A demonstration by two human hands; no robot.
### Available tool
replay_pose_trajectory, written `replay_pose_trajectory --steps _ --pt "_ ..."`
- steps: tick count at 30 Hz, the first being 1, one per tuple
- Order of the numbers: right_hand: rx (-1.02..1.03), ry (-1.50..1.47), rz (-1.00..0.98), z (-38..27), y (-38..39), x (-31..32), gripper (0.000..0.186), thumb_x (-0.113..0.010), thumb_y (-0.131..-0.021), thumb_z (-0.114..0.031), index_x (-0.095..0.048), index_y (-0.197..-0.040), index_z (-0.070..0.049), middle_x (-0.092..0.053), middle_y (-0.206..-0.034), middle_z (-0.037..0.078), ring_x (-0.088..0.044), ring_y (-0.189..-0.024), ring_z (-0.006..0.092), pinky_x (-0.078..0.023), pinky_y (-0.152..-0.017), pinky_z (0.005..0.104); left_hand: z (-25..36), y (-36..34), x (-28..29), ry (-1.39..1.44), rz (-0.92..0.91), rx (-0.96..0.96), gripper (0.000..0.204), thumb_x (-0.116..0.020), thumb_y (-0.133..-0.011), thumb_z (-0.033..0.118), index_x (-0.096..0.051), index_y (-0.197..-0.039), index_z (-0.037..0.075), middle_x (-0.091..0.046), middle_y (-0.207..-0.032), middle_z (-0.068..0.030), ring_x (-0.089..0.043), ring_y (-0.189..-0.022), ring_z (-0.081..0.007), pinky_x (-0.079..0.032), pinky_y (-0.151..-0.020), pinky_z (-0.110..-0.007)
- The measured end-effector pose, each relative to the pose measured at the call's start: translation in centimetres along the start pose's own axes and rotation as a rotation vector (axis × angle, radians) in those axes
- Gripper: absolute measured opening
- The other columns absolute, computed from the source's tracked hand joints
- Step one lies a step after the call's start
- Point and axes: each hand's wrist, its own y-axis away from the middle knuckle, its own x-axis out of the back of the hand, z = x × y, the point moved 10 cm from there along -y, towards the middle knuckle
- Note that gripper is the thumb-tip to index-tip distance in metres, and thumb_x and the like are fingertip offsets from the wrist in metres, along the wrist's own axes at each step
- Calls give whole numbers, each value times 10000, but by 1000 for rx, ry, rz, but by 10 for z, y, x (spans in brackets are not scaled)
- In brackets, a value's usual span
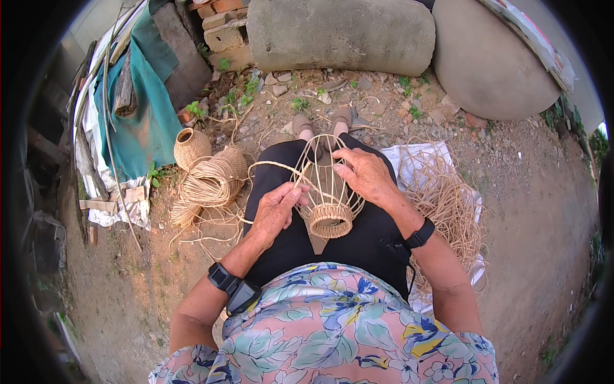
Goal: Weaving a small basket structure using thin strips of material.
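Observation:
A wire frame [329,174] of pale ribs, with a short woven band [331,221] at the end nearest my body, rests between my thighs. My left hand [276,210] is closed at the frame's left side, thumb and forefinger pinching a tan cord [270,164] that arcs leftward. My right hand [366,171] grips the frame's ribs on the upper right, its fingertips curled over them. On the ground to my left lie a coil of cord [201,191] and a finished-looking woven vessel [192,147] with a narrow round mouth.
A white sack [403,159] under loose tangled strands [448,217] lies to my right. A concrete cylinder [339,35], a large rounded grey slab [492,64] and bricks [227,38] stand ahead. Green cloth [137,128] and sticks lean at the left, on gritty dirt.

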Motion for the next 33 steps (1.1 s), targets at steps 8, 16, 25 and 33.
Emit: replay_pose_trajectory --steps 8,16,25,33 --pt "-315 182 -111 9 0 -18 370 -563 -814 -386 -684 -785 -37 -663 -705 184 -666 -749 372 -518 -721 468 -8 -3 -6 -38 122 20 324 -492 -1007 317 -627 -1101 38 -569 -896 -10 -404 -496 -28 -340 -434 -163" --pt "-621 -435 -104 56 26 -21 311 -544 -810 -298 -639 -687 -28 -589 -552 63 -595 -468 145 -458 -500 291 58 -23 -29 -148 -69 -286 318 -460 -1017 307 -623 -1095 46 -656 -905 -23 -421 -503 -15 -348 -433 -177" --pt "-787 -799 -130 88 53 -39 253 -554 -864 -298 -562 -757 -69 -515 -509 23 -426 -377 72 -273 -343 209 91 0 9 -403 115 -344 304 -468 -1004 276 -651 -1092 49 -544 -635 -12 -473 -557 -81 -372 -504 -248" --pt "-757 -755 -224 91 53 -41 305 -601 -870 -366 -604 -821 -65 -601 -597 68 -526 -453 103 -373 -394 237 21 28 24 -419 171 -118 158 -515 -971 193 -578 -954 49 -544 -540 -29 -482 -420 -96 -391 -415 -282"
